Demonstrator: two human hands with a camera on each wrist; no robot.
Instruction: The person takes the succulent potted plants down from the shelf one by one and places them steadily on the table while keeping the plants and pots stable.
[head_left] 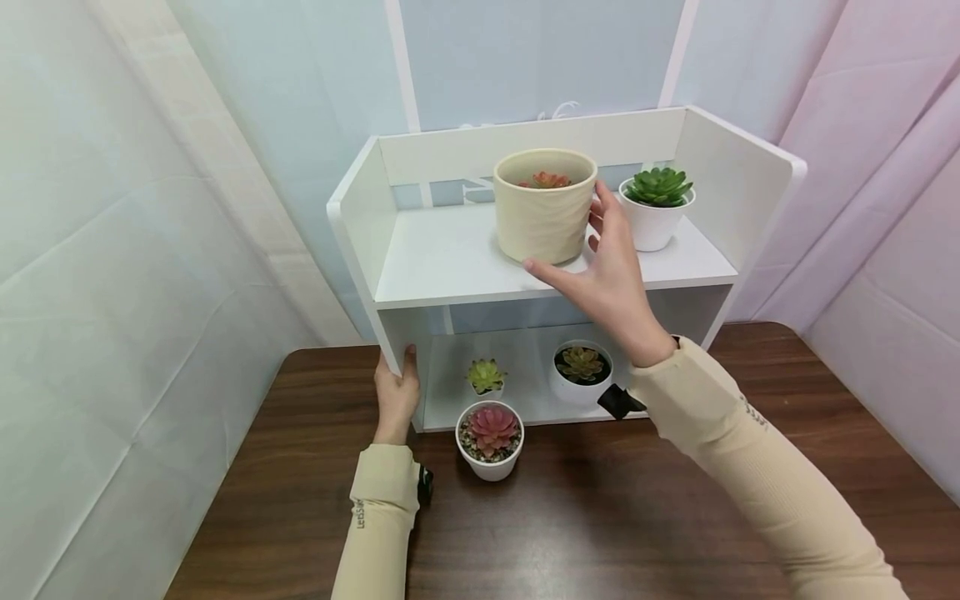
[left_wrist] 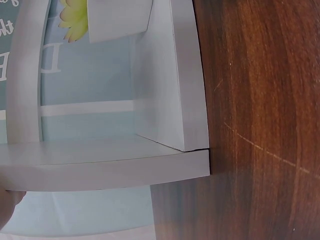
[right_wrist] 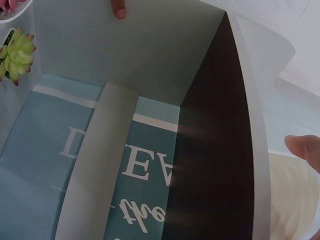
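Observation:
A large cream ribbed pot (head_left: 543, 218) with a reddish succulent inside stands on the top board of a white two-tier shelf (head_left: 450, 258). My right hand (head_left: 588, 250) is at the pot's right side with spread, nearly straight fingers and the thumb along the pot's base; I cannot tell whether it touches. The right wrist view shows a fingertip (right_wrist: 304, 149) beside the cream pot (right_wrist: 292, 200). My left hand (head_left: 401, 379) grips the front edge of the shelf's left side panel near the table, thumb in front. In the left wrist view only a fingertip (left_wrist: 7, 206) shows, by the shelf panel (left_wrist: 125, 170).
A white pot with a green succulent (head_left: 657, 204) stands right of the cream pot. The lower tier holds a small yellow-green succulent (head_left: 486, 377) and a white pot with an olive succulent (head_left: 581, 367). A pink succulent in a white pot (head_left: 491, 437) stands on the brown table (head_left: 637, 517).

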